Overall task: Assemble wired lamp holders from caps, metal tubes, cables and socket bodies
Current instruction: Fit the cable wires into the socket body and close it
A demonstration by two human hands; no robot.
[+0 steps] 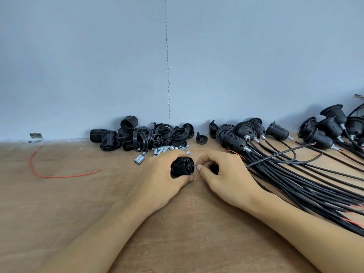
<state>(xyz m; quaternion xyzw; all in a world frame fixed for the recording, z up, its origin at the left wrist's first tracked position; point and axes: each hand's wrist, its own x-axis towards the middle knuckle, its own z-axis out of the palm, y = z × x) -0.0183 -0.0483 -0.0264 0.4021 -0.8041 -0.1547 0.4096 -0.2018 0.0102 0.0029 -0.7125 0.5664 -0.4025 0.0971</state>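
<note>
A blue-grey wall [98, 66] stands behind the brown counter [59, 203]. Near its middle my left grip [159, 174] holds the socket body [182, 167]; my right grip [222, 174] pinches the black wire [195, 166]. I would hold the body steady and feed the wire straight into it.

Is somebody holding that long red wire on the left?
No, the long red wire lies alone on the table, far from the left hand gripping a socket body and the right hand pinching a cable.
</note>
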